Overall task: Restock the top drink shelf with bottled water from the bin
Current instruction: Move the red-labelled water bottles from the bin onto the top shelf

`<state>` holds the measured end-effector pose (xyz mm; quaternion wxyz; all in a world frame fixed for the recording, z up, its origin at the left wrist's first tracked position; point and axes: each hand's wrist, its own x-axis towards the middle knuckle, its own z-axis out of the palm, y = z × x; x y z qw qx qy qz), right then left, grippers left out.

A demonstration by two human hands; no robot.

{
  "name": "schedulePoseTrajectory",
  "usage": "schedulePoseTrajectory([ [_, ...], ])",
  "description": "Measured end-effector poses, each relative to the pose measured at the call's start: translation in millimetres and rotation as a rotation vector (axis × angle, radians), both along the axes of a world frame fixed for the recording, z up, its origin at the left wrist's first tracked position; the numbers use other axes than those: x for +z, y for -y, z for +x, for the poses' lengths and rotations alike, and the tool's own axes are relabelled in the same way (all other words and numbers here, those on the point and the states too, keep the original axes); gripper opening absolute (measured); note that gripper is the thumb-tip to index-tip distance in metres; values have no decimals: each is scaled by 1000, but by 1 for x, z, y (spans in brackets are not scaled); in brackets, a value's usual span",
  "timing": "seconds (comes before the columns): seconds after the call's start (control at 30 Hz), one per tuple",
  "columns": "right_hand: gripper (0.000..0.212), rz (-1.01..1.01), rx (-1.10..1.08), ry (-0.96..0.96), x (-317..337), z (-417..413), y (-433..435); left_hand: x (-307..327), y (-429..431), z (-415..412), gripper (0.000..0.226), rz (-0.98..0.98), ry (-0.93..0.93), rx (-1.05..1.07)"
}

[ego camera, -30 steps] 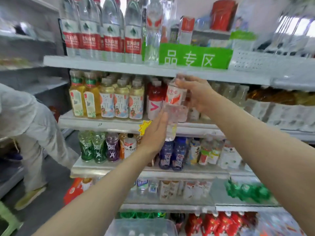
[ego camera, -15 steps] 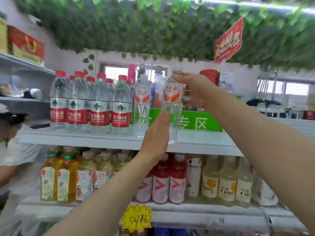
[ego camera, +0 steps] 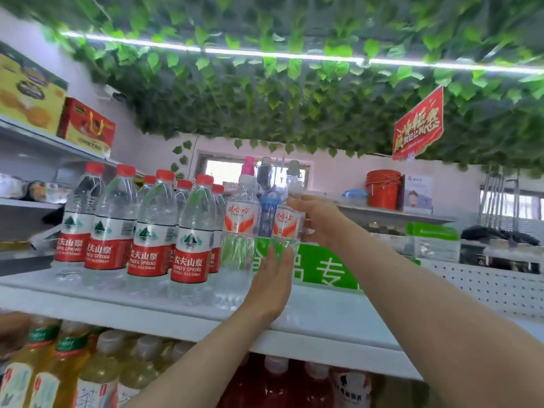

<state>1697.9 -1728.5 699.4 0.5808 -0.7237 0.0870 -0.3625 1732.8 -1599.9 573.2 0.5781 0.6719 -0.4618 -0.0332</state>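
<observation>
Overhead hangs a ceiling of plastic ivy (ego camera: 294, 98) crossed by a light strip, and below it runs the white top shelf (ego camera: 338, 316). At its left end stands a block of red-capped water bottles (ego camera: 147, 231), packed close. Just to their right is a clear bottle with an orange-winged label (ego camera: 239, 228), upright on the shelf. Beside that is its twin, the held bottle (ego camera: 287, 225), also upright, with a blue flask (ego camera: 266, 213) showing through the narrow gap between the pair.

My left hand (ego camera: 272, 285) lies flat against its lower body with the fingers straight, steadying rather than gripping. It hides the base, so I cannot tell whether the bottle is standing on the shelf yet. My right hand (ego camera: 321, 222) wraps the labelled upper part from the right, fingers curled round it. Farther right come a green sign (ego camera: 323, 269) and, well back, a red bucket (ego camera: 382, 188).

Full, this bottle should feel fairly weighty for its size. Its thin ribbed wall will likely dent under a hard squeeze, and the glossy label may slide. I judge the labelled band the best place to hold it — firmly but not tightly, with a palm low down. The neighbour stands so close that a nudge could tip it.
</observation>
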Motion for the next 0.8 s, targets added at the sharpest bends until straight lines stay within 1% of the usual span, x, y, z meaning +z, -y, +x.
schedulePoseTrajectory([
  [0.23,30,7,42,-5,-1,30,21,0,24,17,78,41,-38,86],
  [0.43,24,-1,101,-31,-1,40,26,-6,31,24,87,65,-28,133],
  [0.57,29,-36,110,-20,-6,42,28,-9,33,27,92,70,-26,152],
  [0.67,31,-50,90,-28,-5,43,24,-11,34,28,95,73,-22,168],
  [0.8,32,-70,-16,-47,0,44,18,-12,36,28,99,100,7,174],
])
